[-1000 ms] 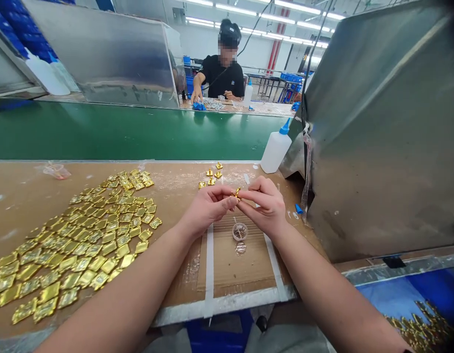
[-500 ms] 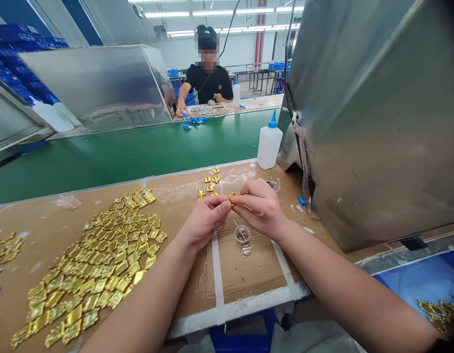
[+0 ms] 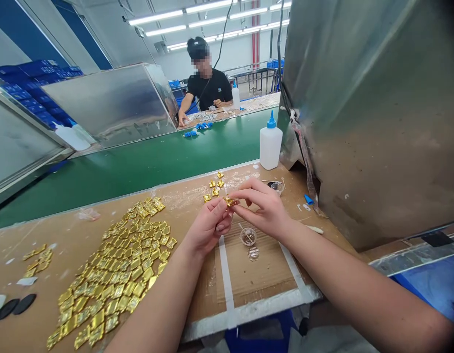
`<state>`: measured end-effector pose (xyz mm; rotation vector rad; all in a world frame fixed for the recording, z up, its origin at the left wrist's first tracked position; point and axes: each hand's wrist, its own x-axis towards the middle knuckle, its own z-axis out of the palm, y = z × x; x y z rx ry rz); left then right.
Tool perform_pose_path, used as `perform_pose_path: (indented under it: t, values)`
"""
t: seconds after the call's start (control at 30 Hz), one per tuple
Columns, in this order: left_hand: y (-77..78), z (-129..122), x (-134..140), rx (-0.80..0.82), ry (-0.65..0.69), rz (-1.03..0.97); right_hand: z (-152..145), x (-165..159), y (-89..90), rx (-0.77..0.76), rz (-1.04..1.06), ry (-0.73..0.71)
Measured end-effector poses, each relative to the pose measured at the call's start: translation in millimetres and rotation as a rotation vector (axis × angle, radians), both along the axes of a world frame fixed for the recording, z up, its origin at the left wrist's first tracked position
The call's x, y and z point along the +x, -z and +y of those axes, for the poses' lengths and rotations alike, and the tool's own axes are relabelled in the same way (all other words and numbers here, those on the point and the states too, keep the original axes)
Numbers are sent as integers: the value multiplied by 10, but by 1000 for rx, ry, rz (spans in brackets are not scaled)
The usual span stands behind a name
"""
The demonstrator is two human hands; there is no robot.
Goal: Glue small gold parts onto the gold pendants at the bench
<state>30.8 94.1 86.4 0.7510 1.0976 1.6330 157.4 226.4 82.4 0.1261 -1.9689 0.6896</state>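
Observation:
Between my two hands, above the cardboard work mat, is a small shiny gold piece. My left hand pinches its left side between thumb and fingers. My right hand has its thumb and fingertips closed on the right side. The fingers cover part of the piece, so its full shape is hidden. Just beyond my hands stand several small gold pieces. Below them is a small clear cup with a thin stick in it, and a clear round lid lies nearer me.
Many flat gold pieces cover the table's left side. A white bottle with a blue cap stands at the back right, beside a large metal panel. A green belt runs behind; a co-worker sits across it.
The gold piece has turned in my fingers and shows more of its length. My right fingers are spread more around it. The view has shifted, and the co-worker's head has turned.

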Motion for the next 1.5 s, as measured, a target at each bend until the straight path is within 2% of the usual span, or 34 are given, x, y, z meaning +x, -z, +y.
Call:
perform_pose_path:
  t: [0.4, 0.57, 0.67, 0.93, 1.23, 1.37, 1.5]
  values:
    - [24, 18, -98, -13, 14, 143, 31, 42, -57, -93, -173, -66]
    - [10, -14, -161, 27, -44, 411, 42, 109, -127, -56, -229, -186]
    - [2, -33, -172, 21, -60, 563, 66, 119, -126, -115, -230, -261]
    - [-52, -53, -112, 63, -110, 724, 55, 50, -97, -267, -192, -205]
    - [-57, -68, -86, 177, -171, 963, 110, 5, -100, -562, -268, -315]
    - [-5, -55, -98, 279, -240, 988, 131, -9, -81, -758, -256, -370]
    - [16, -48, -116, 363, -325, 1012, 150, -19, -44, -956, -199, -358]
